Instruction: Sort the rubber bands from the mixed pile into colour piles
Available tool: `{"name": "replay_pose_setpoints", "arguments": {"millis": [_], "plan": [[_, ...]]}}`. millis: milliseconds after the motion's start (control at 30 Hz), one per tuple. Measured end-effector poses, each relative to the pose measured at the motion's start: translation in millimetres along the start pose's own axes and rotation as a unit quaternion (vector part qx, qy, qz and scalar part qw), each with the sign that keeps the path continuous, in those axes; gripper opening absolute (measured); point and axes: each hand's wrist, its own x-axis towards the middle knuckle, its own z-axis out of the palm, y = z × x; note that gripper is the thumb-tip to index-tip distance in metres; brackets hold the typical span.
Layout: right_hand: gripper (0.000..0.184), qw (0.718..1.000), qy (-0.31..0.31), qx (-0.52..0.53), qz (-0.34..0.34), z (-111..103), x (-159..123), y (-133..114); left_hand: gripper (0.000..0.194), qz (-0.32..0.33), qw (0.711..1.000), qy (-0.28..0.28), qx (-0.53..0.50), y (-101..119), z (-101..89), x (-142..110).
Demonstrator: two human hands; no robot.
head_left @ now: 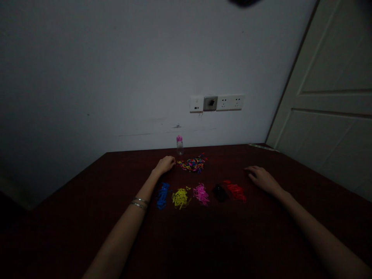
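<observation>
At the left edge of a mixed-colour heap of small rubber bands [193, 164], my left hand [165, 164] rests with its fingers curled together. Whatever those fingers hold, if anything, is hidden. My right hand [261, 179] lies on the table to the right, fingers stretched out and holding nothing. Sorted piles run in a row nearer to me: blue bands [163, 196], yellow bands [180, 198], pink bands [201, 194], black bands [220, 193] and red bands [236, 191]. The red pile is the one closest to my right hand.
A small clear bottle [180, 148] with a pink top stands behind the mixed heap, near the wall. The dark red table [197, 240] meets a wall with sockets [229, 102]. A pale panelled door [328, 97] is on the right. The light is dim.
</observation>
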Motion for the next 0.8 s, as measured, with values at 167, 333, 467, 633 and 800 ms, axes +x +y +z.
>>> {"name": "replay_pose_setpoints", "arguments": {"millis": [167,333,467,633,800], "plan": [[0.039,1.0,-0.003,0.0,-0.003,-1,0,-1,0.017,-0.009,1.0,0.005,0.0,4,-4.8,-1],[0.039,1.0,-0.001,-0.006,0.0,-3,0,-4,0.016,0.011,0.999,0.014,-0.031,29,-17.6,0],[0.039,1.0,-0.004,-0.015,-0.001,-4,0,-5,0.017,0.075,0.996,-0.015,-0.054,75,-27.1,-3],[0.039,1.0,-0.009,-0.013,0.002,-5,0,-7,0.015,0.217,0.974,-0.036,-0.051,135,-25.0,-14],[0.039,1.0,-0.006,-0.006,0.007,-5,0,-9,0.014,0.301,0.95,-0.071,-0.036,168,-22.3,-27]]}}
